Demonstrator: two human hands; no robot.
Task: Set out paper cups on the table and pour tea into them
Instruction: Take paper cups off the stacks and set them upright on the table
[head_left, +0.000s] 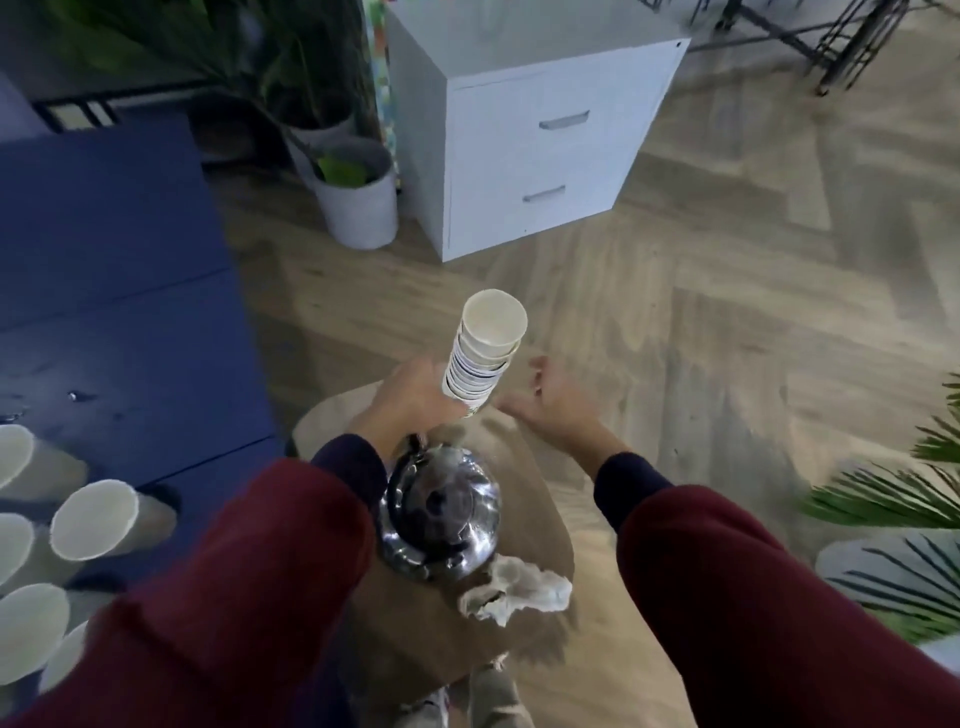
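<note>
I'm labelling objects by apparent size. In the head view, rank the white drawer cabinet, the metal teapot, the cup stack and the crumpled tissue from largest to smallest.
1. White drawer cabinet
2. Metal teapot
3. Cup stack, nearly teapot-sized, so unsure
4. Crumpled tissue

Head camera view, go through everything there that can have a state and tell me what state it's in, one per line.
Stack of paper cups: nested, tilted, held at its base by the left hand.
Right hand: open, beside the stack, holding nothing.
Metal teapot: upright on the small wooden table, lid on.
Paper cups on the blue table: set out, upright, looking empty.
Crumpled tissue: lying beside the teapot.
Filing cabinet: drawers closed.
</note>
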